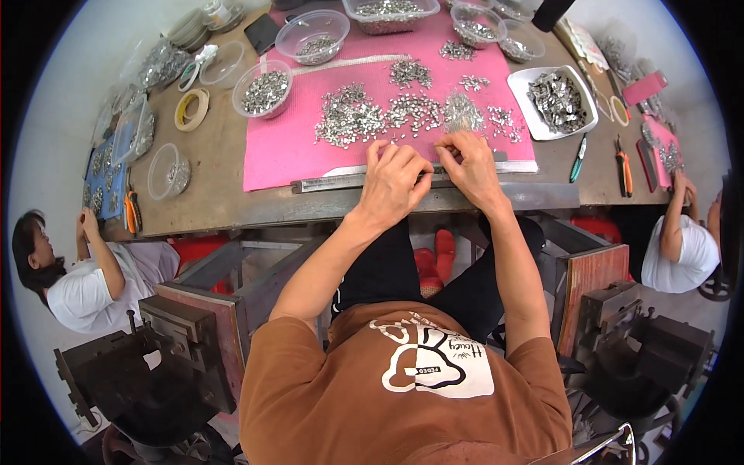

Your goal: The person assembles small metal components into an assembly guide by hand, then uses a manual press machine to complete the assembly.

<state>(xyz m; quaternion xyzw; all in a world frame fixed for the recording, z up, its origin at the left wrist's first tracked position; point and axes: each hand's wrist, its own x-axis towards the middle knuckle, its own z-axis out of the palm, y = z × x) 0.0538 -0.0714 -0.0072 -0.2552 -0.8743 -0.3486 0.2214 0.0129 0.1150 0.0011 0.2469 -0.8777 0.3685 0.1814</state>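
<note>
Head view — left hand (394, 184) and right hand (471, 167) were side by side at the near edge of the pink mat (275, 151), fingers curled; could not tell whether either clamped a piece — metal bar (333, 183) lay along that edge, small silvery pieces (349, 116) heaped mid-mat, white dish (550, 134) by the mat's right edge

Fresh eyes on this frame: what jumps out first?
The bright pink mat mid-bench, with heaps of small silvery pieces on it. Next, the left hand and right hand, side by side over a long metal bar along the mat's near edge. Then the white dish by its right edge.
</note>
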